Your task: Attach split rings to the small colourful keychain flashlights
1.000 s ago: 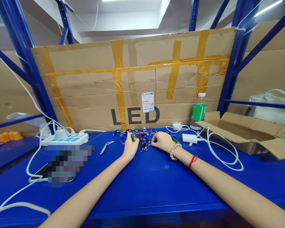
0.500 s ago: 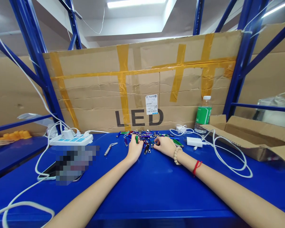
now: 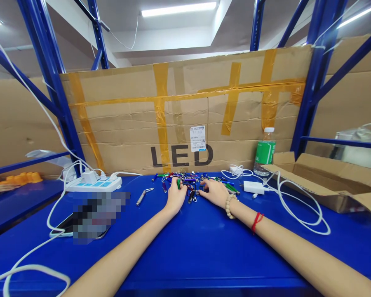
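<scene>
A pile of small shiny metal tubes [image 3: 190,180] in blue, green, purple and black, with silver ring fittings, lies at the back middle of the blue surface. My left hand [image 3: 175,196] is closed at the pile's front left, with a small green metal tube [image 3: 178,184] between thumb and fingers. At the pile's right side, my right hand [image 3: 215,192] rests low with thumb and fingers apart, and no held item shows. Its fingertips are partly hidden. A single silver tube with a clip [image 3: 144,196] lies apart to the left.
A white power strip [image 3: 94,184] with cables and a blurred dark flat object [image 3: 95,216] lie to the left. On the right are a white adapter [image 3: 253,187], looped cable, a green-labelled bottle [image 3: 265,152] and an open cardboard box [image 3: 321,194]. Cardboard [image 3: 126,136] walls the back.
My right thumb and fingers have spread apart from a pinch near the pile. My left hand still holds the green tube in nearly the same place. The view has tilted slightly upward.
</scene>
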The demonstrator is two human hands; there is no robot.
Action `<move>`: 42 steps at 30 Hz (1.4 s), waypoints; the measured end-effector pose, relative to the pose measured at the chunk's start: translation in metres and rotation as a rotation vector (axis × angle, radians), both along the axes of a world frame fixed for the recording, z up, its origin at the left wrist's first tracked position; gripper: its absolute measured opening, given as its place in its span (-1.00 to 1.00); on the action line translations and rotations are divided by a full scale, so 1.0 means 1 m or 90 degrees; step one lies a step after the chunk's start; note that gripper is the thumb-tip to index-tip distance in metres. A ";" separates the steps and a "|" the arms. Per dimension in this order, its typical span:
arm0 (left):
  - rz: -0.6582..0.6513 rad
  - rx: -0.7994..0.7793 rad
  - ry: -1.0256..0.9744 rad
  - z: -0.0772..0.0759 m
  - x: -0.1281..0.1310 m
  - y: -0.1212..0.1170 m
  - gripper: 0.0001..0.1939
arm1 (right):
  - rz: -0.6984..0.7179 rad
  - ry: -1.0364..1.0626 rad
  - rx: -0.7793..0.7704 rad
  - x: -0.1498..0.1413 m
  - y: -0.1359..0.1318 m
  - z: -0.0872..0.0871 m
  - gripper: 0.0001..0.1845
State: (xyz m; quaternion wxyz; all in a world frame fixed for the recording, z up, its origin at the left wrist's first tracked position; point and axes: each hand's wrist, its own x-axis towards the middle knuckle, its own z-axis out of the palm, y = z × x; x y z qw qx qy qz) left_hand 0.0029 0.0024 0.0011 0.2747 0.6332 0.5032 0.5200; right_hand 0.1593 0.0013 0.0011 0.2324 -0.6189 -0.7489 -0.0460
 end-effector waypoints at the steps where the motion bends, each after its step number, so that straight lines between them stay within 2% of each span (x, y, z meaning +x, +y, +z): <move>1: -0.002 0.000 -0.001 0.000 0.000 0.000 -0.85 | 0.015 0.009 -0.005 0.001 0.001 -0.001 -0.71; 5: -0.003 0.003 -0.005 0.000 0.000 0.001 -0.84 | 0.051 0.037 -0.006 0.002 0.005 -0.003 -0.74; 17: 0.005 -0.005 -0.001 0.001 0.001 0.000 -0.83 | 0.027 0.001 -0.014 0.000 0.006 -0.006 -0.73; 28: -0.001 -0.004 -0.013 0.001 0.000 0.000 -0.84 | 0.034 0.027 -0.008 0.000 0.007 -0.007 -0.72; 32: -0.003 -0.006 -0.017 0.001 0.001 0.000 -0.84 | 0.030 0.007 0.003 0.001 0.008 -0.007 -0.82; 35: -0.004 -0.003 -0.020 0.001 0.001 0.000 -0.84 | 0.016 0.001 0.043 0.001 0.007 -0.007 -0.81; 38: -0.003 0.001 -0.021 0.000 0.000 0.001 -0.86 | 0.027 0.050 0.146 0.000 0.002 -0.003 -0.76; 42: -0.025 0.011 -0.019 -0.004 0.000 0.005 -0.88 | 0.122 0.053 0.246 -0.004 -0.004 0.001 -0.75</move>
